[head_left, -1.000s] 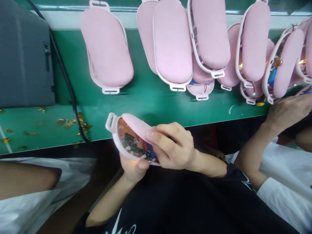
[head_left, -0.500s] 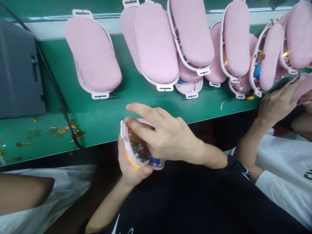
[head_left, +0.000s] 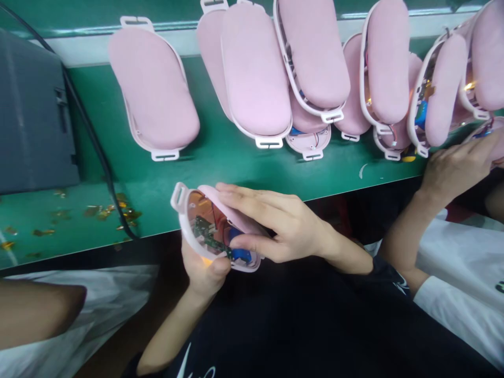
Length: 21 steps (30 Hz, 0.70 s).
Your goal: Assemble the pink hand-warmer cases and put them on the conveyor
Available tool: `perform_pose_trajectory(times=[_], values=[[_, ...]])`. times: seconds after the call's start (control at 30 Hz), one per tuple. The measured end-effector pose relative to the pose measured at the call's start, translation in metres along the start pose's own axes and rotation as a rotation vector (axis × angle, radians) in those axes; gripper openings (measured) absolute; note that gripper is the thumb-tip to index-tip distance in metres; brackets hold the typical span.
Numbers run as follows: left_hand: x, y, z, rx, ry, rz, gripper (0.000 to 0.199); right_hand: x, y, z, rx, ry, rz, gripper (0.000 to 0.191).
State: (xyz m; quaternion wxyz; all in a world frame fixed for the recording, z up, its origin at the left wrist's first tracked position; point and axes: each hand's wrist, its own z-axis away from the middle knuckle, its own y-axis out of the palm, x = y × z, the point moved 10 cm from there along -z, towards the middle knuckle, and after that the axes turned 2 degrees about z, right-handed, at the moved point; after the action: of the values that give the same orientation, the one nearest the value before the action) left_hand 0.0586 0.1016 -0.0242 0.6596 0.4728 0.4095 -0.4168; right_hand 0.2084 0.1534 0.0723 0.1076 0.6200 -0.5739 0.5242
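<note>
My left hand grips the open pink device from below, its thumb on the rim near an orange glow. Inside the shell a green circuit board, thin wires and a blue part show. My right hand holds the pink cover, fingers along its outer side and thumb by the blue part. The cover stands tilted at the far side of the shell. At the shell's upper left end a white strap loop sticks out.
Several pink devices lie on the green table, some partly open. A dark grey box, black cable and gold scraps are at left. A co-worker's hand is at right.
The device has moved slightly left and turned its inside more into view. My right hand has come off the shell's loop end and now holds the cover, tilted outward.
</note>
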Motion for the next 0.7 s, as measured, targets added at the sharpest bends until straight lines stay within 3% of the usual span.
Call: perform_pose_trajectory(times=[0.17,0.3,0.4,0.47,0.5,0.53,0.6,0.7], values=[[0.014,-0.011,0.008,0.044,-0.019,-0.013,0.097,-0.006,0.012,0.004,0.065,0.039,-0.075,0.054],[0.016,-0.012,0.009,0.156,-0.107,-0.01,0.083,-0.021,0.006,0.004,0.058,0.082,-0.193,0.037],[0.007,0.021,0.013,0.446,-0.234,0.095,0.086,-0.034,-0.004,-0.002,0.03,0.184,-0.294,0.054],[-0.001,0.049,0.02,0.675,-0.303,0.159,0.103,-0.029,0.01,-0.007,0.187,0.2,-0.449,0.067],[-0.004,0.057,0.017,0.726,-0.294,0.151,0.112,-0.022,0.019,-0.008,0.292,0.179,-0.531,0.058],[-0.007,0.058,0.008,0.721,-0.249,0.117,0.122,-0.023,0.024,-0.01,0.317,0.206,-0.555,0.053],[-0.01,0.051,-0.014,0.691,-0.181,0.041,0.136,-0.032,0.019,-0.016,0.226,0.25,-0.456,0.04],[-0.017,0.035,-0.034,0.67,-0.123,-0.066,0.134,-0.028,0.009,-0.026,0.148,0.159,-0.367,0.032]])
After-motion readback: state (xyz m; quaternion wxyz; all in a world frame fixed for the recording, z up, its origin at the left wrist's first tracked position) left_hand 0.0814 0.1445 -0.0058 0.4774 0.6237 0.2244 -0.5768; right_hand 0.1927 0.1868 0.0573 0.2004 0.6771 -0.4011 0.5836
